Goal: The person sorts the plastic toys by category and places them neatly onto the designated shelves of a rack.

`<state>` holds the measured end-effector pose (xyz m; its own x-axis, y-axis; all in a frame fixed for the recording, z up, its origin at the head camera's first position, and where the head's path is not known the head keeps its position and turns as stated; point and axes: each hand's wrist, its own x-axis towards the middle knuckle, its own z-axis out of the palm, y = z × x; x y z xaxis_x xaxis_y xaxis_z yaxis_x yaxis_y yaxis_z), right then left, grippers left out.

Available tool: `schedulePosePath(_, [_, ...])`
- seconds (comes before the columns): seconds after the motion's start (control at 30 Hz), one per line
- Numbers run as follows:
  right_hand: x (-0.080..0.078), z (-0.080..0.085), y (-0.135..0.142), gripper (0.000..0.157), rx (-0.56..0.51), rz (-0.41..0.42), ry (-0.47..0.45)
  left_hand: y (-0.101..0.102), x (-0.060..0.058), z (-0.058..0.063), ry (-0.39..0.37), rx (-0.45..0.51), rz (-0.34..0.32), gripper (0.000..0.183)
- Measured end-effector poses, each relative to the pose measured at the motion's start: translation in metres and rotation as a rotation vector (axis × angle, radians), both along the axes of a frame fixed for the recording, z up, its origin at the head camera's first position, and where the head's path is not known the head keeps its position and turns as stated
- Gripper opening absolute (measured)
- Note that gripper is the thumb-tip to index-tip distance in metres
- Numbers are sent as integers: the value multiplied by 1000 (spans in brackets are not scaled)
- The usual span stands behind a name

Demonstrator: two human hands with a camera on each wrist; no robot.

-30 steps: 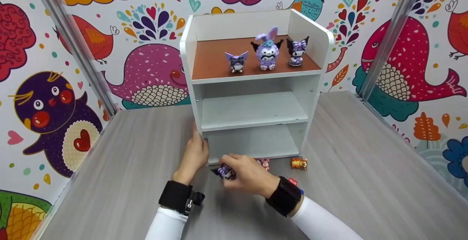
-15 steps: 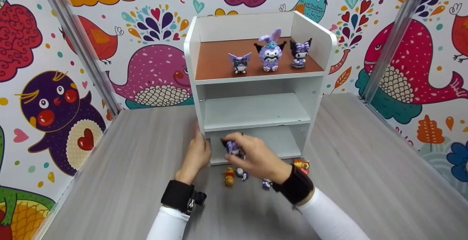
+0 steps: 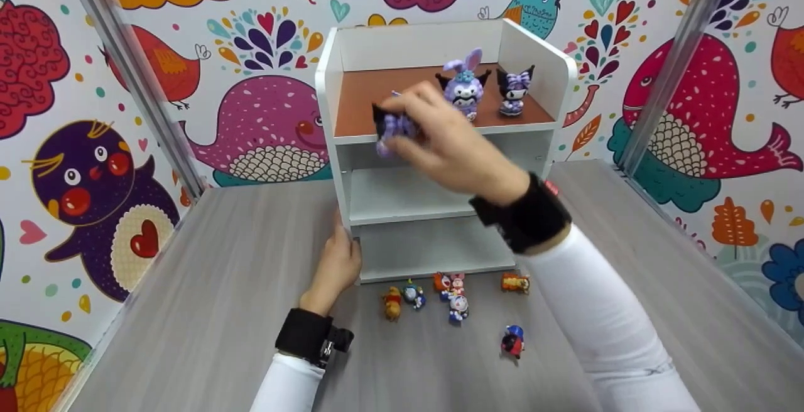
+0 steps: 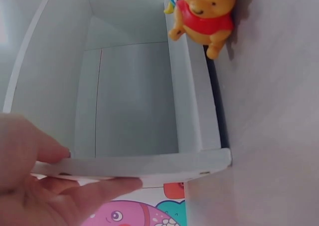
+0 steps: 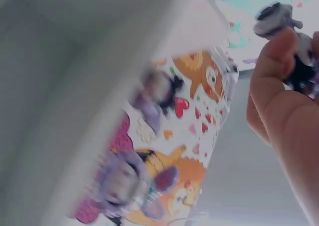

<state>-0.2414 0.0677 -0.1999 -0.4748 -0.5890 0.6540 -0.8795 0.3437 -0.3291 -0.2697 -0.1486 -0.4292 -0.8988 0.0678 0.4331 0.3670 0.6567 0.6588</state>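
Observation:
My right hand (image 3: 440, 139) pinches a small black-and-purple figurine (image 3: 394, 130) between thumb and fingers, in front of the top shelf's front edge. The same figurine (image 5: 301, 61) shows between the fingertips in the right wrist view. My left hand (image 3: 335, 267) grips the left side panel of the white shelf unit (image 3: 433, 218) low down; in the left wrist view the thumb is inside and the fingers lie outside the panel (image 4: 149, 166). On the brown top stand a lilac long-eared figurine (image 3: 465, 92) and a black-hooded purple figurine (image 3: 515, 93). Another top figurine is mostly hidden behind my right hand.
Several small figurines lie on the grey table before the unit: a yellow bear in red (image 3: 392, 304), a blue-and-white one (image 3: 458, 308), an orange one (image 3: 515, 282), and a red-and-blue one (image 3: 512, 340). Patterned walls (image 3: 264, 129) stand behind and beside.
My right hand has risen with the figurine from near the table, past the lower shelves, to the top shelf's edge. The figurines on the table have come into view. My left hand stays on the panel.

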Motion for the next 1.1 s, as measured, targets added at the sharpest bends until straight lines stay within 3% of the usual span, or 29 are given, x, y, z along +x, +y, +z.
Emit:
schedulePosePath(0.17, [-8, 29, -10, 37, -11, -120, -27, -1, 0, 2, -12, 12, 4, 65])
schedulePosePath(0.33, [-21, 36, -23, 35, -12, -222, -26, -2, 1, 5, -31, 30, 0, 65])
schedulePosePath(0.7, [-38, 36, -42, 29, 96, -383, -6, -1, 1, 4, 16, 17, 7, 62])
schedulePosePath(1.1, [-49, 25, -50, 31, 179, -418, 74, 1, 2, 2, 23, 26, -14, 64])
